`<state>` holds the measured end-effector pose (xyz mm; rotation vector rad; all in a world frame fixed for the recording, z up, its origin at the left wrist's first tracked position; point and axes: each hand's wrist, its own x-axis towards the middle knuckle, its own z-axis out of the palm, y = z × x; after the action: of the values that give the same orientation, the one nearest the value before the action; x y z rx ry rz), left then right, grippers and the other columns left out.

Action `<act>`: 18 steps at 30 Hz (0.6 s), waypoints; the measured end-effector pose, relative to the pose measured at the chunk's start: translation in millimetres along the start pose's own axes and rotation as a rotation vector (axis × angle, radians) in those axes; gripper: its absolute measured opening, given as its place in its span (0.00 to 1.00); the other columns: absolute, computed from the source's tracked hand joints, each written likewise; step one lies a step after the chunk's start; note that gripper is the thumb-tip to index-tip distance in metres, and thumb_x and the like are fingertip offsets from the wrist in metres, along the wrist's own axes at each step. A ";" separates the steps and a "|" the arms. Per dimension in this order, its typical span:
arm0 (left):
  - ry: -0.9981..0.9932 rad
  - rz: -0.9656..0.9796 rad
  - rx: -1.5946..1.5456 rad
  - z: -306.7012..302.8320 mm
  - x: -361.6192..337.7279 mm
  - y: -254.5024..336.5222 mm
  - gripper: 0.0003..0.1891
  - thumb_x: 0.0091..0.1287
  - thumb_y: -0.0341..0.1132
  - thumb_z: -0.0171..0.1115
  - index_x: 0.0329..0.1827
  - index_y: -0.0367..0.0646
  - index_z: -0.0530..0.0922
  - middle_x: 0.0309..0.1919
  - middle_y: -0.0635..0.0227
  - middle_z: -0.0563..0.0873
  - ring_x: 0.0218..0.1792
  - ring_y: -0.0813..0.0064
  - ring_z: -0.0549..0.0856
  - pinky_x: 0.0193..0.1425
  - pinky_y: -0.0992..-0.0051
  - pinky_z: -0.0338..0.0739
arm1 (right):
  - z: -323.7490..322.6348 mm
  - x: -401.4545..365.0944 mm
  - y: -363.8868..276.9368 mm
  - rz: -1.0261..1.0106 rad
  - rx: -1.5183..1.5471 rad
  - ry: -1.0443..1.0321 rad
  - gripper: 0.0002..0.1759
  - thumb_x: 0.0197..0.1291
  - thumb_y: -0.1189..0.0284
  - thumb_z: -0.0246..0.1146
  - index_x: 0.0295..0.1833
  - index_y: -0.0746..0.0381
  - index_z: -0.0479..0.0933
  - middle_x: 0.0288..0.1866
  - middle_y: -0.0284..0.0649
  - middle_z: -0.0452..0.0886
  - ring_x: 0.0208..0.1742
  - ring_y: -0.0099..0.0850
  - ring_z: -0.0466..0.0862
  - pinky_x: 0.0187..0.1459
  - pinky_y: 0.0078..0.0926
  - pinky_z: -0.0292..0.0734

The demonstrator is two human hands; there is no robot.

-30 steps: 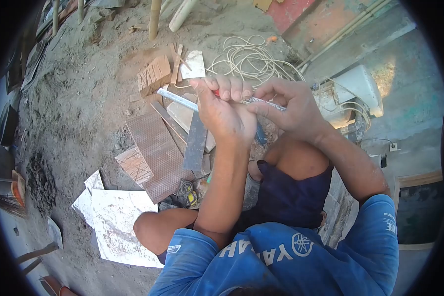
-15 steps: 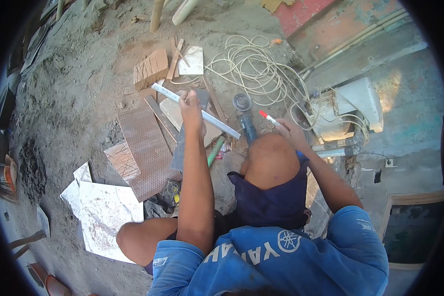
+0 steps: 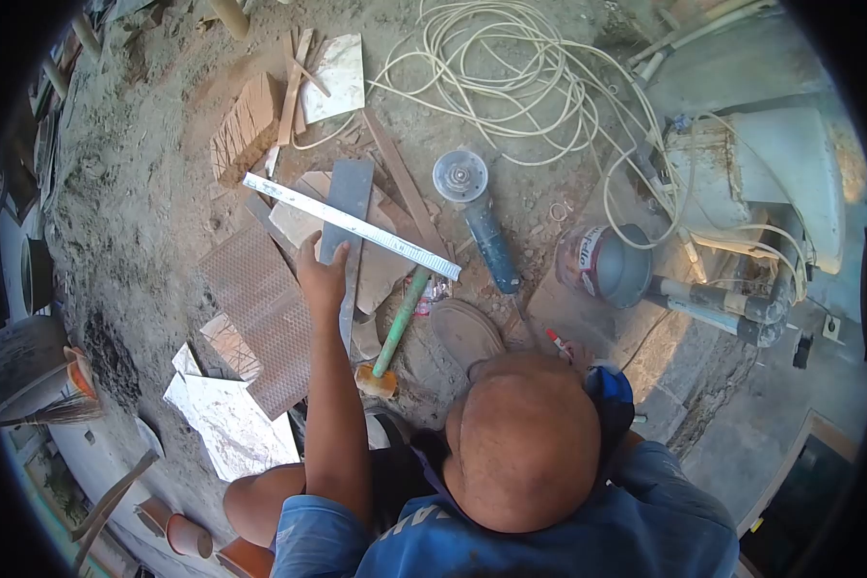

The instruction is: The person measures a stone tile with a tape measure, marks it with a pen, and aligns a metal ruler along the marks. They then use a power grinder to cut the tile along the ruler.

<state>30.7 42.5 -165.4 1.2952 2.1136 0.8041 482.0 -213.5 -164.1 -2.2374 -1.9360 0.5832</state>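
My left hand (image 3: 321, 275) is just below a long white ruler-like strip (image 3: 352, 223), thumb and fingers apart, by the edge of a narrow grey tile piece (image 3: 348, 193). The strip lies slanted across that piece, apart from my fingertips. Mostly hidden behind my knee, my right hand (image 3: 578, 357) holds a marker with a red end (image 3: 557, 340). An angle grinder (image 3: 491, 246) lies on the ground between the strip and a paint can (image 3: 597, 265). Below the strip is a green-handled tool (image 3: 399, 326).
Coiled pale hose (image 3: 511, 72) spreads at the top. A brick-like block (image 3: 248, 128) and wood strips (image 3: 296, 87) lie at upper left. A textured brown panel (image 3: 270, 308) and broken white tile (image 3: 231, 424) are at left. Pipes (image 3: 713, 299) run at right.
My left hand has let go of the white strip, which now rests across the grey piece. My right hand with the marker has dropped behind the knee. The view has moved closer to the ground.
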 end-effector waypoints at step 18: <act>-0.024 -0.107 0.219 40.2 20.8 8.2 0.42 0.54 0.45 0.78 0.72 0.42 0.70 0.71 0.36 0.67 0.71 0.41 0.69 0.73 0.57 0.66 | -8.3 255.6 -219.5 -0.567 0.630 -0.137 0.15 0.57 0.74 0.70 0.49 0.65 0.78 0.47 0.44 0.79 0.47 0.44 0.82 0.48 0.38 0.78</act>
<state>55.3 72.8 -189.6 1.2800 2.2803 0.5214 308.8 74.1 -134.2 -1.2384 -1.9467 1.0730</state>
